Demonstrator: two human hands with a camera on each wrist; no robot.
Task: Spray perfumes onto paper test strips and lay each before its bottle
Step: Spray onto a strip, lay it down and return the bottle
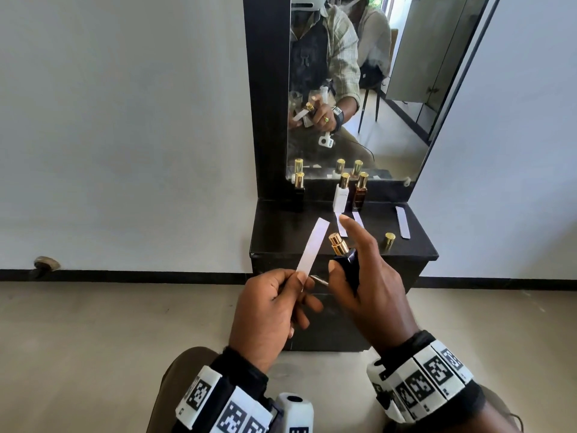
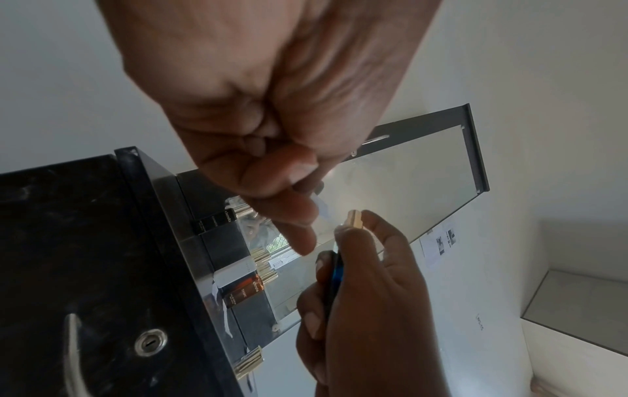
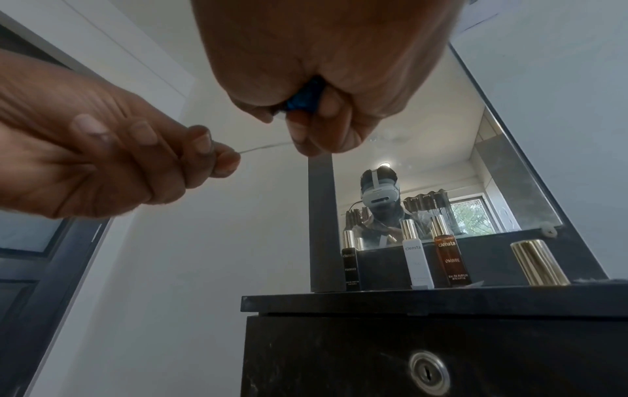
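My left hand pinches the lower end of a white paper test strip, which stands tilted up and to the right. Just right of it, my right hand grips a dark blue perfume bottle with a bare gold spray nozzle; the index finger is raised above the nozzle. Its gold cap stands loose on the black cabinet top. Against the mirror stand a black bottle, a white bottle and an amber bottle. Strips lie before the white and amber bottles.
Another strip lies at the right of the cabinet top. The mirror rises behind the bottles. The cabinet front has a keyhole and a metal handle. White wall and bare floor lie to the left.
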